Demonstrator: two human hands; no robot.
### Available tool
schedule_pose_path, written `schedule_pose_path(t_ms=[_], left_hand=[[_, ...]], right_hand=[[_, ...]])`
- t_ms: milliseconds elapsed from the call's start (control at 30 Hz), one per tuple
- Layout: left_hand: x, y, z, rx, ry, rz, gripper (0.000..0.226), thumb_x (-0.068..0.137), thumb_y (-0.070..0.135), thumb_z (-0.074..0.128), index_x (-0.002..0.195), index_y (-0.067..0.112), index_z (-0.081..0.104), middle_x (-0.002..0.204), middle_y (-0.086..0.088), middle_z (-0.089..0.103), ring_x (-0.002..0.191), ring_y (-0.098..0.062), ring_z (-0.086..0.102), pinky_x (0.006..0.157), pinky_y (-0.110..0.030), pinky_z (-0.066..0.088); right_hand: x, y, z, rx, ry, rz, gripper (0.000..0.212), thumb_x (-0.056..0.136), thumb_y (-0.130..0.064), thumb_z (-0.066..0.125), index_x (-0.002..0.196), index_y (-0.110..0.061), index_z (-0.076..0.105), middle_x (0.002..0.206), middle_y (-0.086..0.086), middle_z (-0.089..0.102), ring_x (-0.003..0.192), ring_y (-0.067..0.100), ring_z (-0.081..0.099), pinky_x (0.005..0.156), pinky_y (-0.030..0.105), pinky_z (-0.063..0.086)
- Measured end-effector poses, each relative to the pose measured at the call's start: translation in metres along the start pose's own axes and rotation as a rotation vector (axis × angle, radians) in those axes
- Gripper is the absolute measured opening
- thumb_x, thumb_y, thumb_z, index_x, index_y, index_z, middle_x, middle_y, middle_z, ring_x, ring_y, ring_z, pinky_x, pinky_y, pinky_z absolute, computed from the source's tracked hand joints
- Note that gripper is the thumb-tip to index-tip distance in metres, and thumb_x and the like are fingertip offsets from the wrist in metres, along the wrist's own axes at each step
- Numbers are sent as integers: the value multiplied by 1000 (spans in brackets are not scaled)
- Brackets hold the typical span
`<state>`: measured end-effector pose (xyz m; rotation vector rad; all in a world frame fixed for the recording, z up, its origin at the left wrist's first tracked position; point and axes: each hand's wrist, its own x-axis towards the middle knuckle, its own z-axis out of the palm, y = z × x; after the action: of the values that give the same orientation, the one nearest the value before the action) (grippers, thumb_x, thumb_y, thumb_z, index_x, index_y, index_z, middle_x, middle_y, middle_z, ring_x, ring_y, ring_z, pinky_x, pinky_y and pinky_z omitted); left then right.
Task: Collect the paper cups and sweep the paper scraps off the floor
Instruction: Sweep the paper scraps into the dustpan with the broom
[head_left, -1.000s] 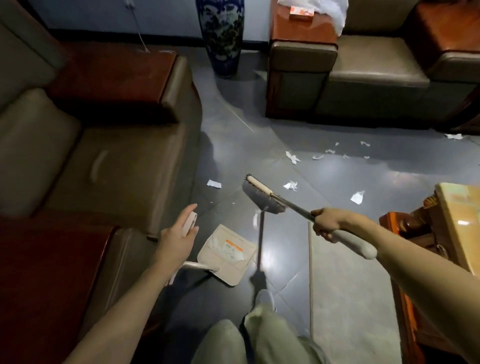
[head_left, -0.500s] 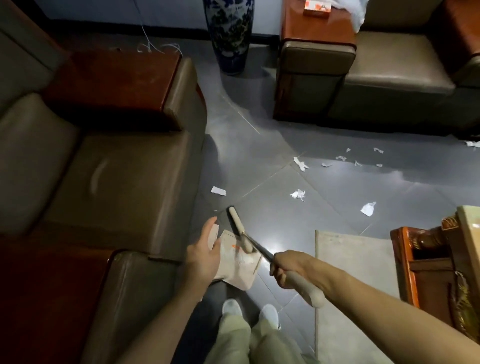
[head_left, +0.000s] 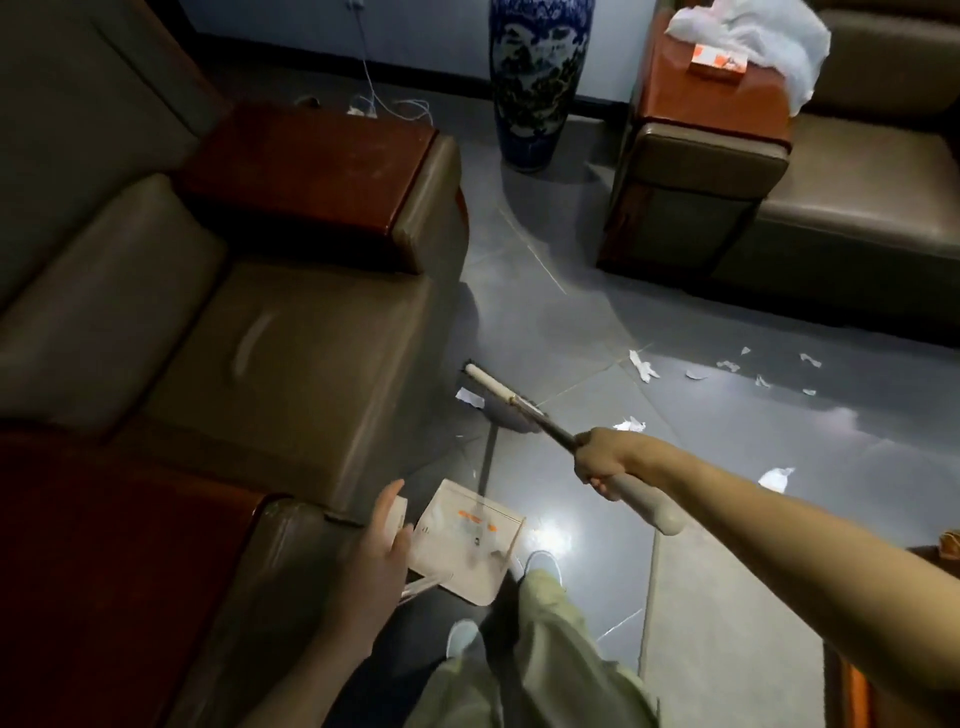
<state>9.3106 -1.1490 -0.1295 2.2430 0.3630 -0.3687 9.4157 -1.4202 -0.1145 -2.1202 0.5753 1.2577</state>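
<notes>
Now, left hand (head_left: 382, 540): is gripping the white handle of the dustpan (head_left: 467, 551), thumb raised, close by the person's shoes.
Dustpan: is sitting mouth-forward just right of the left hand; a few pale bits seem to be lying in it, too blurred to be sure.
Right hand (head_left: 605, 460): is clamping round the handle of the broom (head_left: 498, 395), arm stretching forward.
Change: half a second ago the broom head was sitting at the dustpan's mouth, beside the left hand. It is now reaching well ahead of both hands, which are spreading apart. I am reading this as one stroke delivered and the next beginning.
Nearest scrap (head_left: 470, 397): is lying just beside the broom head, on the left hand's side, and is likely the next piece to be drawn back.
Paper scraps (head_left: 644, 365): are lying beyond and to the right of the right hand, so much sweeping is remaining.
Paper cups: none are showing.
Sofa (head_left: 260, 338): is crowding the left hand's side, leaving the broom little room behind the nearest scrap.
Vase (head_left: 540, 78): is standing far beyond both hands, off the sweeping path.
</notes>
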Motion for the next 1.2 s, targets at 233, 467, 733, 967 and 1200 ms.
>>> schedule_pose_path(t_ms=[233,467,733,967,1200], left_hand=[[10,0,-21,138,70,-19,44,95,23,54,137,32,45,121,1,65,105,-22,63,76,-20,43],[33,2,-17,149,153,39,43,93,18,57,135,27,49,93,-7,70,81,-22,66,64,-22,43],[38,9,-6,69,112,110,49,93,20,57,139,30,43,113,-14,64,90,-31,64,75,-42,56],[45,27,-6,164,-133,90,46,97,28,49,138,45,37,130,-10,51,115,-29,47,95,-41,41],[91,82,22,198,-253,257,44,97,30,48,137,47,36,125,-10,53,94,-19,52,80,-32,45]], right_hand=[[73,-35,-33,-251,-40,-104,8,80,6,45,80,1,51,58,13,51,41,16,50,38,21,40],[34,-8,-3,-317,-384,-75,57,78,16,45,134,12,35,66,14,52,46,16,56,36,19,44],[-40,26,7,-287,-381,100,61,85,6,41,145,-1,32,44,0,34,32,10,33,37,14,28],[-78,61,1,-2,-236,98,66,88,5,38,145,-27,32,48,2,39,29,9,30,37,12,26],[-80,116,-49,274,-73,101,69,89,5,38,145,-35,29,47,4,36,35,11,31,36,13,26]])
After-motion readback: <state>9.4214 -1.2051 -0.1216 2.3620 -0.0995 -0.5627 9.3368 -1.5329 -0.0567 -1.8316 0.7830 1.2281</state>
